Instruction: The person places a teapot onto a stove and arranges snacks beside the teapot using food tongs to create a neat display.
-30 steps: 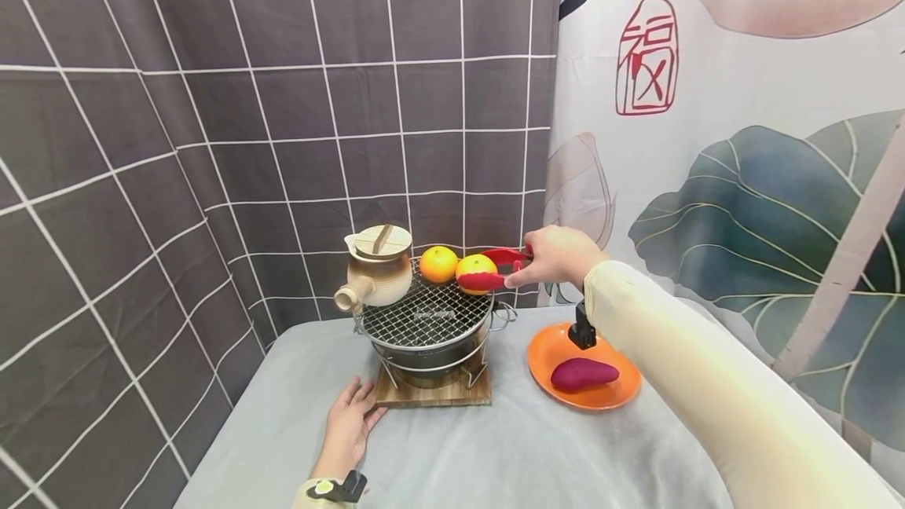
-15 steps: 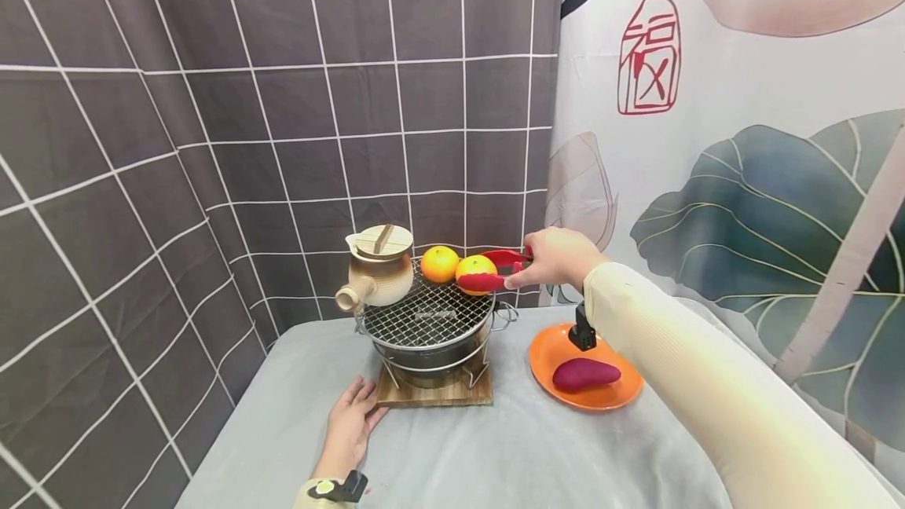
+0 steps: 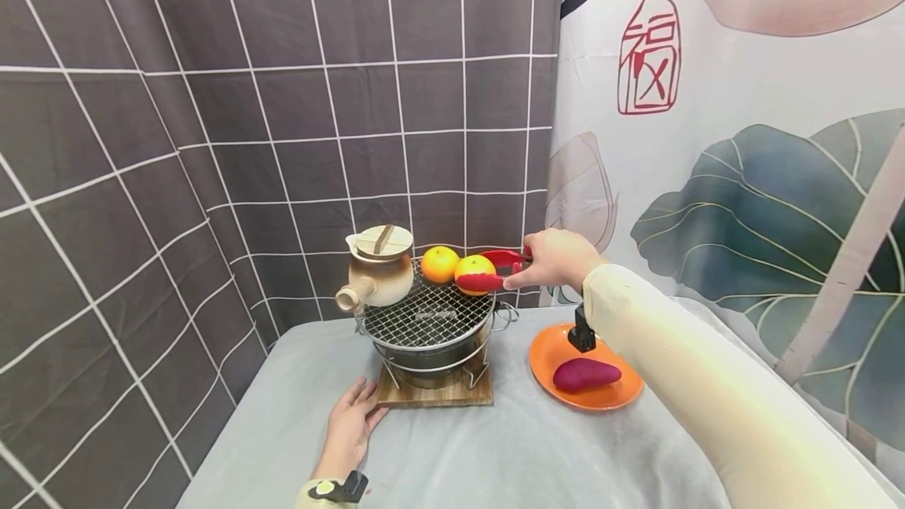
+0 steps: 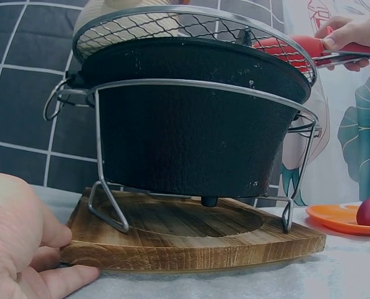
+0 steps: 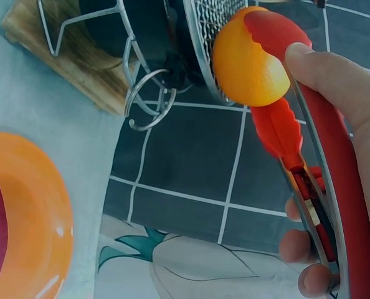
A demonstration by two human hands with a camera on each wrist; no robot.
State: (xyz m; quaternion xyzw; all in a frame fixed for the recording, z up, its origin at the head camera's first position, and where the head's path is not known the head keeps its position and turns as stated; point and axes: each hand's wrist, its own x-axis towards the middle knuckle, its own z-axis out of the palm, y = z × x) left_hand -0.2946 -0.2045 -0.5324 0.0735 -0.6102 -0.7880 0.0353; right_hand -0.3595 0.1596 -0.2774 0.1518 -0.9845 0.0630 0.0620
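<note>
- So the right hand point(image 3: 562, 256) has its thumb and fingers wrapped round the red tongs point(image 5: 341, 174).
- Tongs run pretty much sideways along their long axis, tips pointing left, away from that hand.
- Just left of the hand, pinched between the tips: a round orange point(image 3: 472, 265), over the mesh's right edge. Can't tell if it's resting there.
- A bit further left: second orange point(image 3: 440, 264), sitting on the wire mesh point(image 3: 410, 324).
- Below the hand: a plate point(image 3: 544, 353) with a purple thing point(image 3: 587, 375), narrow end pointing right.
- Well left: lidded clay pot point(image 3: 385, 281), stubby handle aimed front-left.
- Farthest, down and left: left hand point(image 3: 348, 422), thumb spread from loose fingers, touching the wooden board's point(image 3: 434, 397) left corner.
</note>
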